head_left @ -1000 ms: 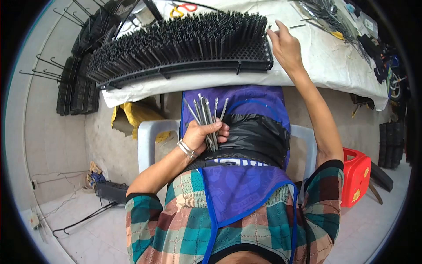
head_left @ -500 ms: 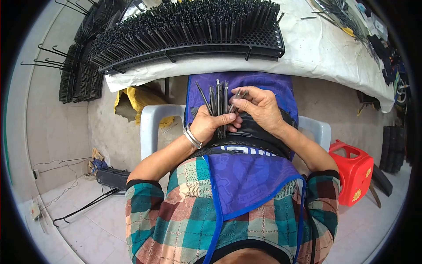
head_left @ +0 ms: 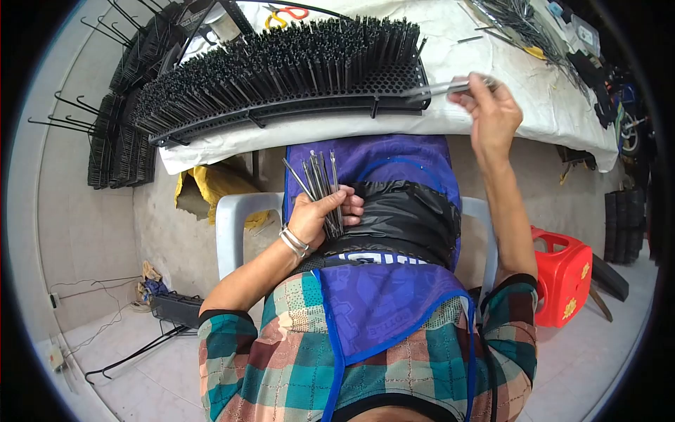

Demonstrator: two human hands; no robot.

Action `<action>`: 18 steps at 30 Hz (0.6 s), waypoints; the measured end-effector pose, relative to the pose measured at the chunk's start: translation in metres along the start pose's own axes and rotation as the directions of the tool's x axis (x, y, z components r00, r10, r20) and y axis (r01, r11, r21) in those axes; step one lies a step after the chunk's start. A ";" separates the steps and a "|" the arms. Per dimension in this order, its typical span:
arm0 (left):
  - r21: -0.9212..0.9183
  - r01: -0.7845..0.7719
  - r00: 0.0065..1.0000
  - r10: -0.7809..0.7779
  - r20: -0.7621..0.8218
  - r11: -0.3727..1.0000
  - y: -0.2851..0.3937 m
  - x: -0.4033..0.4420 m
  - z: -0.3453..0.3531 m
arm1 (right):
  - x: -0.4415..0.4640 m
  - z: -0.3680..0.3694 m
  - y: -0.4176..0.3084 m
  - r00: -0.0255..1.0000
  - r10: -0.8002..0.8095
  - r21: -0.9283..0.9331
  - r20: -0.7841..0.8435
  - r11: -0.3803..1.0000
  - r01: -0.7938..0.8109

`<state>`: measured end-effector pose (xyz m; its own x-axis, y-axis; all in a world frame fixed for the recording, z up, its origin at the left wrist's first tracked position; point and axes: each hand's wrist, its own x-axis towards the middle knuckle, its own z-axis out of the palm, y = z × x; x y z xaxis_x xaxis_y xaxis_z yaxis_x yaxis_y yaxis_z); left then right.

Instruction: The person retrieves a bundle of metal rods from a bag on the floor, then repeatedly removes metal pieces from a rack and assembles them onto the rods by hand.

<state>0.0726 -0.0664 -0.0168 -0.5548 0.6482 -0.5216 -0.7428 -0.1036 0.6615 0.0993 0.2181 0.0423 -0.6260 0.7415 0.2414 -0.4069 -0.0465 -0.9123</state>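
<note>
My left hand [head_left: 314, 216] is closed round a bundle of thin dark rods [head_left: 320, 174], held over my lap with their upper ends fanned apart. My right hand [head_left: 494, 116] is raised above the white-covered table, pinching one or more thin rods [head_left: 437, 89] that point left and are smeared by motion; how many, I cannot tell. Their far ends appear over the right end of a black perforated rack [head_left: 394, 83]. Dense rows of upright dark rods [head_left: 281, 63] fill most of that rack, while its right end shows bare holes.
Scissors [head_left: 288, 13] with red and yellow handles lie behind the rack on the white cloth [head_left: 485, 63]. Loose rods [head_left: 520, 28] are heaped at the back right. Filled hooked racks [head_left: 123, 133] hang at the left wall. A red stool [head_left: 562, 278] stands right of my chair [head_left: 230, 232].
My right hand has moved from beside the bundle up and right to the rack's end, carrying thin rods. My left hand has lowered slightly with the bundle. The view has shifted a little.
</note>
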 end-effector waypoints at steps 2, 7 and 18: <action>0.002 0.000 1.000 0.000 0.008 1.000 0.000 0.000 0.001 | 0.024 -0.004 0.007 0.985 -0.172 -0.045 -0.008 0.984 0.171; -0.001 0.002 1.000 -0.002 0.003 1.000 0.001 -0.001 0.000 | 0.047 0.006 0.029 0.959 -0.285 -0.095 0.012 0.954 0.284; 0.000 0.016 0.999 -0.016 0.032 1.000 -0.003 0.003 -0.008 | 0.070 0.015 0.054 0.941 -0.229 -0.349 0.249 0.885 0.307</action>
<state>0.0699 -0.0702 -0.0246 -0.5304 0.6734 -0.5150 -0.7519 -0.0931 0.6527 0.0237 0.2579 0.0147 -0.6619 0.5417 0.5181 -0.3202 0.4206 -0.8488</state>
